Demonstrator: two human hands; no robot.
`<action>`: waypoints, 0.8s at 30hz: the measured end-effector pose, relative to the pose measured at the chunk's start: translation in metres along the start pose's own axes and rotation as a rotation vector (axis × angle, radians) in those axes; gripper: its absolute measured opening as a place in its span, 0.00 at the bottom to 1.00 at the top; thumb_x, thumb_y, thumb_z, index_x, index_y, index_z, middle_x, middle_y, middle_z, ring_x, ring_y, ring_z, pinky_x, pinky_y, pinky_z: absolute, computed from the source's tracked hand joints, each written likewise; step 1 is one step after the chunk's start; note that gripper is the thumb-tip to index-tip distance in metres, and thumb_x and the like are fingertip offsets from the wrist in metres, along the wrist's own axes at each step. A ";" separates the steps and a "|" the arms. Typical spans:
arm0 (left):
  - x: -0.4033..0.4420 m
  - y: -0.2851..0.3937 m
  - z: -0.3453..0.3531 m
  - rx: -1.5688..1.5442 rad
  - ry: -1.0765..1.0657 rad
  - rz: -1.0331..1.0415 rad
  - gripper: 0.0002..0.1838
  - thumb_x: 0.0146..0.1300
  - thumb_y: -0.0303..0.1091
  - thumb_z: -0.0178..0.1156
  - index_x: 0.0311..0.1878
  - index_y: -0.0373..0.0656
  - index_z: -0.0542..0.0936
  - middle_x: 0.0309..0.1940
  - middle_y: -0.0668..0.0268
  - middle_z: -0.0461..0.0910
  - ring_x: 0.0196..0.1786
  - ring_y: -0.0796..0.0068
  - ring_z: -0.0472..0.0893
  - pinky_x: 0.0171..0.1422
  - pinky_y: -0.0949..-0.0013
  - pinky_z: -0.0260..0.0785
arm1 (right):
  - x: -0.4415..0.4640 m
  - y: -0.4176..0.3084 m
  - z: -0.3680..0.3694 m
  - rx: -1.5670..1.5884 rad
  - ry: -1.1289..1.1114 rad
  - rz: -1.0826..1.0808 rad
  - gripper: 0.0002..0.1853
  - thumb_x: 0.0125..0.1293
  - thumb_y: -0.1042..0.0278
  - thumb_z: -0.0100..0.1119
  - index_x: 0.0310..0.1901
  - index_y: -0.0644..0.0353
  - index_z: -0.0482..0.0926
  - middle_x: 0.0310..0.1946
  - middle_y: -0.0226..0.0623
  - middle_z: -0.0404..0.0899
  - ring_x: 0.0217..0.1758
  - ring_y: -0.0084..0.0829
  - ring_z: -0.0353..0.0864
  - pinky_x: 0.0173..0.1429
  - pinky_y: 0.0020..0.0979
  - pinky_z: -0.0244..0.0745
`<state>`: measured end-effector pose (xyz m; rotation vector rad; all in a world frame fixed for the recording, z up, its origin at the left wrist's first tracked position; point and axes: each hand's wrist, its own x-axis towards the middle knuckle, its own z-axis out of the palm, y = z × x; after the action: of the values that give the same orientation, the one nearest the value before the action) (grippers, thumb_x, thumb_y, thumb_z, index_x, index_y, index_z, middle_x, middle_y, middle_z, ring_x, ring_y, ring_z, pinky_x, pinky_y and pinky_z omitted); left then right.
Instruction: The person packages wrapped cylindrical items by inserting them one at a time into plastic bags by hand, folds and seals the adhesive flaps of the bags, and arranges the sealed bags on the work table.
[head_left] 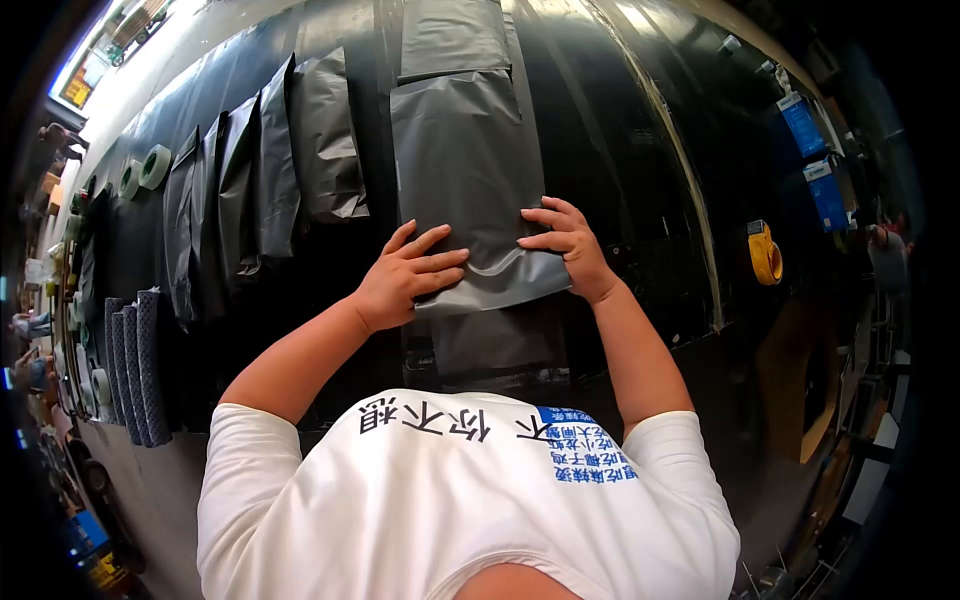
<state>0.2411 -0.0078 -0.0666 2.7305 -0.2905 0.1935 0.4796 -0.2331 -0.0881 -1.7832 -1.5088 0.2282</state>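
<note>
A grey plastic mailing bag (pixel 465 150) lies lengthwise on the black table in front of me. Its near end curls up slightly in a shiny fold. My left hand (pixel 412 272) rests on the bag's left side near that end, fingers stretched and apart. On the opposite edge is my right hand (pixel 568 245), with its fingers extended over the plastic and its thumb hidden. Beyond this bag lies another grey bag (pixel 452 40), partly under its far edge. A darker plastic piece (pixel 500 345) shows beneath the near end.
Several grey bags (pixel 325 140) lie in a row to the left. Tape rolls (pixel 155 167) sit farther left, above rolled dark textured material (pixel 150 365). A yellow tape roll (pixel 765 252) and blue boxes (pixel 825 195) are on the right. The black table (pixel 620 110) has a pale seam.
</note>
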 end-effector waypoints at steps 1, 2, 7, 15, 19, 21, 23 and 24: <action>-0.002 0.007 0.003 0.030 -0.011 0.000 0.31 0.47 0.26 0.69 0.59 0.54 0.81 0.70 0.72 0.73 0.81 0.60 0.56 0.83 0.47 0.38 | -0.007 -0.001 0.000 -0.056 0.002 0.000 0.16 0.50 0.71 0.71 0.43 0.45 0.90 0.62 0.29 0.80 0.73 0.40 0.65 0.74 0.39 0.61; -0.004 0.013 0.005 0.069 0.009 0.010 0.32 0.46 0.25 0.69 0.60 0.54 0.80 0.73 0.71 0.69 0.81 0.61 0.54 0.83 0.47 0.38 | -0.014 -0.003 -0.001 -0.114 0.002 0.000 0.17 0.50 0.73 0.70 0.43 0.44 0.91 0.61 0.29 0.80 0.73 0.40 0.66 0.74 0.38 0.62; -0.014 0.033 0.016 0.016 0.009 0.020 0.31 0.50 0.25 0.68 0.61 0.53 0.79 0.75 0.69 0.65 0.81 0.61 0.54 0.83 0.50 0.41 | -0.028 -0.010 -0.011 -0.437 0.116 -0.039 0.17 0.54 0.80 0.63 0.43 0.48 0.89 0.60 0.31 0.81 0.67 0.40 0.73 0.72 0.40 0.65; -0.029 0.042 0.035 0.075 -0.021 -0.014 0.33 0.61 0.40 0.64 0.70 0.44 0.70 0.78 0.59 0.58 0.82 0.58 0.50 0.84 0.51 0.39 | -0.008 -0.099 0.018 -0.313 -0.164 -0.277 0.23 0.62 0.70 0.66 0.61 0.52 0.80 0.68 0.32 0.74 0.75 0.37 0.66 0.76 0.40 0.63; -0.056 0.051 0.050 -0.032 -0.116 -0.045 0.47 0.55 0.49 0.68 0.74 0.36 0.63 0.80 0.52 0.52 0.83 0.56 0.46 0.84 0.51 0.37 | -0.033 -0.097 0.039 -0.429 -0.195 -0.275 0.20 0.63 0.66 0.64 0.58 0.53 0.82 0.68 0.31 0.73 0.76 0.35 0.65 0.79 0.39 0.58; -0.066 0.057 0.049 -0.021 -0.186 -0.042 0.51 0.51 0.50 0.69 0.75 0.35 0.61 0.80 0.50 0.50 0.83 0.55 0.45 0.85 0.52 0.36 | -0.041 -0.102 0.037 -0.433 -0.216 -0.261 0.20 0.63 0.66 0.64 0.57 0.54 0.82 0.69 0.32 0.73 0.76 0.34 0.64 0.80 0.40 0.56; -0.072 0.063 0.046 -0.011 -0.248 -0.065 0.52 0.48 0.47 0.69 0.75 0.35 0.60 0.80 0.49 0.49 0.83 0.53 0.45 0.85 0.52 0.36 | -0.045 -0.106 0.040 -0.394 -0.243 -0.301 0.19 0.63 0.66 0.63 0.56 0.55 0.83 0.67 0.32 0.74 0.76 0.35 0.65 0.80 0.40 0.56; -0.073 0.066 0.049 -0.007 -0.242 -0.082 0.53 0.46 0.47 0.69 0.75 0.35 0.60 0.80 0.48 0.49 0.83 0.53 0.44 0.85 0.51 0.36 | -0.046 -0.108 0.042 -0.377 -0.255 -0.324 0.19 0.63 0.66 0.63 0.56 0.56 0.83 0.66 0.33 0.75 0.76 0.35 0.65 0.80 0.40 0.56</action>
<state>0.1601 -0.0740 -0.1000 2.7537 -0.2442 -0.1616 0.3603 -0.2565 -0.0624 -1.8053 -2.1101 0.0066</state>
